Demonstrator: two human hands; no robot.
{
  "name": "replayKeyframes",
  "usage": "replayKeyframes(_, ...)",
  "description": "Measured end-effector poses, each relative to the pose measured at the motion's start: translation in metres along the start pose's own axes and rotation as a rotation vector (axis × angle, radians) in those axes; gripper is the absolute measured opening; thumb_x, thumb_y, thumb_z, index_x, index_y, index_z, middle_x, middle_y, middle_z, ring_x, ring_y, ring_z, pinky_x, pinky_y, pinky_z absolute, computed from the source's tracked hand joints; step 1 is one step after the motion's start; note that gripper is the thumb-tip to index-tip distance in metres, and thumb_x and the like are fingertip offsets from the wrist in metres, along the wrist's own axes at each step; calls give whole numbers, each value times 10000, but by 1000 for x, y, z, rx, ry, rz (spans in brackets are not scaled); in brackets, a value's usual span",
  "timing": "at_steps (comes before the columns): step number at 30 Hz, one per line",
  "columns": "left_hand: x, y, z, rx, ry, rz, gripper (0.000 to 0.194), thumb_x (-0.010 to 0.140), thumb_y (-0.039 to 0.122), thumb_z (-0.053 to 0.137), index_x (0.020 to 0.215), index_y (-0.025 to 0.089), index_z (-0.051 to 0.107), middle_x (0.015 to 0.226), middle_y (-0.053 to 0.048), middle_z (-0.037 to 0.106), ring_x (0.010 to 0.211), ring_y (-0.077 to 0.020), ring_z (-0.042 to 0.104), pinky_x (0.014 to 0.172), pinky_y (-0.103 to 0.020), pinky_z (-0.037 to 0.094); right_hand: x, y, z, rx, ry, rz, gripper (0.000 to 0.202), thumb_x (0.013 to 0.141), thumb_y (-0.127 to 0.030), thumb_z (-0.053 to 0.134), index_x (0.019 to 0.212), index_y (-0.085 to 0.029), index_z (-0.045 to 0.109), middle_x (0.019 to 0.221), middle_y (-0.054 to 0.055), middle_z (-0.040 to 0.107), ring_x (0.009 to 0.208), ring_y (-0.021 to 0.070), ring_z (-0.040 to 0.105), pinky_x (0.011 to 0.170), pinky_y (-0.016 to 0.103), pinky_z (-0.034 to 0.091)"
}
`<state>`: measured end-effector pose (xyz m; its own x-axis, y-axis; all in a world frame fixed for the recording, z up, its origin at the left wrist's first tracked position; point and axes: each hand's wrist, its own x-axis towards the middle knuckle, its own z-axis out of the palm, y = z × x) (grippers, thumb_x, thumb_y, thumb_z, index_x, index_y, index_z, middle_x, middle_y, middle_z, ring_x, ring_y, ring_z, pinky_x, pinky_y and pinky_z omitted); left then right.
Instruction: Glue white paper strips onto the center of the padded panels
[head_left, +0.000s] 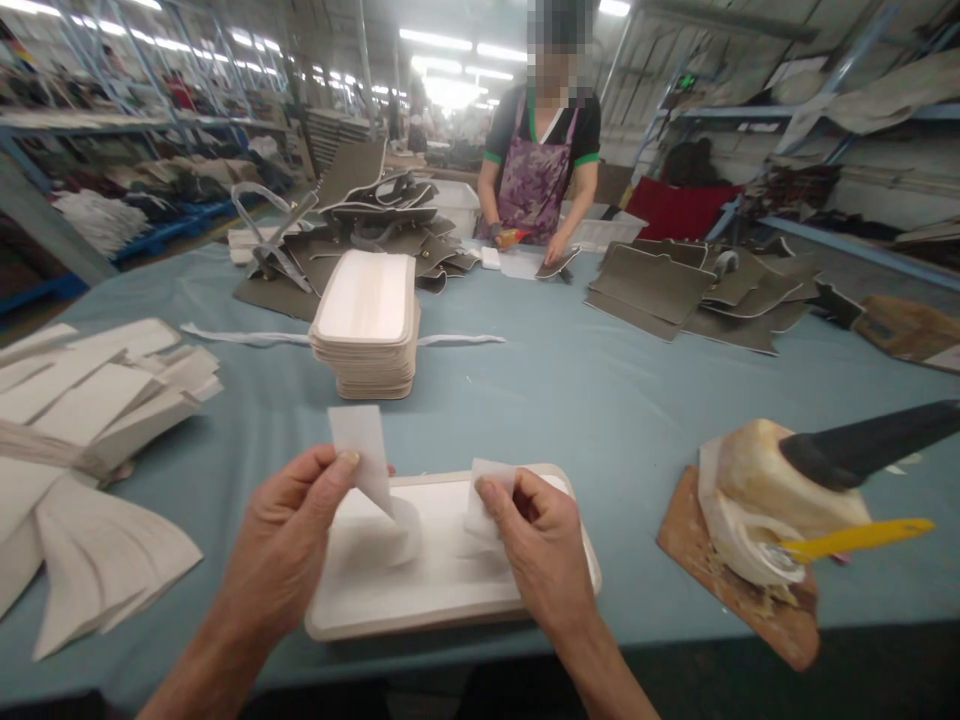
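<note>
My left hand pinches a white paper-like strip between thumb and fingers, the strip standing up from the grip. A smaller white piece is pinched in my right hand. Both hands hover over the near edge area of a white rounded rectangular panel with a beige border, lying on the blue-green table cloth. The two white pieces are apart from each other. Beyond the hands stands a tall stack of similar panels.
Fabric strips are piled at the left. At the right, a container with a black handle and yellow stick sits on a brown board. Dark pieces lie farther back, where a person works across the table.
</note>
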<state>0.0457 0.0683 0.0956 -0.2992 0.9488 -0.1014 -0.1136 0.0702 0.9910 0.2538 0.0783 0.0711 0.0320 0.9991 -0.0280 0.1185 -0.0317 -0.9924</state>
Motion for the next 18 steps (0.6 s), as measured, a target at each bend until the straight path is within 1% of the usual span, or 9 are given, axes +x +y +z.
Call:
replayKeyframes(2, 6, 10, -11, -144, 44, 82, 347, 719, 480, 850, 765, 171, 700, 756, -1, 743, 787, -148, 675, 800, -220, 542, 1, 3, -3, -26, 41, -7, 406, 890, -530, 582, 690, -178, 552, 643, -32, 421, 622, 124, 378, 554, 249, 322)
replayKeyframes(4, 10, 20, -23, -269, 58, 125, 334, 694, 427, 876, 719, 165, 670, 687, 21, 696, 760, -145, 671, 831, -250, 554, 1, 6, -6, -87, 103, -24, 420, 883, -544, 591, 668, -185, 546, 631, -32, 433, 616, 128, 392, 557, 252, 330)
replayKeyframes(7, 12, 34, -42, -437, 87, 165, 287, 731, 335, 847, 732, 165, 616, 614, 56, 608, 669, -129, 627, 779, -292, 568, 1, 14, -11, -203, 196, -27, 433, 871, -573, 598, 676, -187, 581, 633, -17, 504, 608, 138, 439, 567, 258, 350)
replayKeyframes(9, 12, 41, -55, -522, 156, 194, 200, 800, 241, 765, 772, 172, 580, 592, 73, 566, 618, -117, 587, 730, -298, 557, -1, 19, -16, -279, 241, -19, 435, 864, -592, 592, 740, -180, 654, 672, 9, 591, 621, 156, 501, 590, 268, 381)
replayKeyframes(11, 12, 47, -68, -589, 230, 208, 130, 858, 162, 653, 791, 176, 542, 576, 81, 532, 562, -100, 537, 673, -279, 526, -2, 23, -20, -369, 282, -14, 449, 854, -607, 582, 802, -179, 710, 692, 30, 646, 637, 179, 555, 611, 281, 401)
replayKeyframes(14, 13, 52, -89, -673, 275, 222, 121, 896, 119, 530, 794, 178, 500, 549, 83, 482, 491, -81, 452, 566, -244, 447, -4, 24, -24, -493, 331, -1, 466, 836, -626, 563, 844, -198, 747, 674, 40, 672, 652, 208, 596, 622, 298, 404)
replayKeyframes(18, 17, 54, -118, -705, 318, 219, 127, 889, 91, 473, 801, 183, 477, 538, 78, 462, 456, -81, 416, 475, -221, 381, -4, 24, -26, -593, 372, 3, 483, 820, -637, 534, 874, -214, 762, 648, 45, 675, 637, 226, 597, 617, 316, 393)
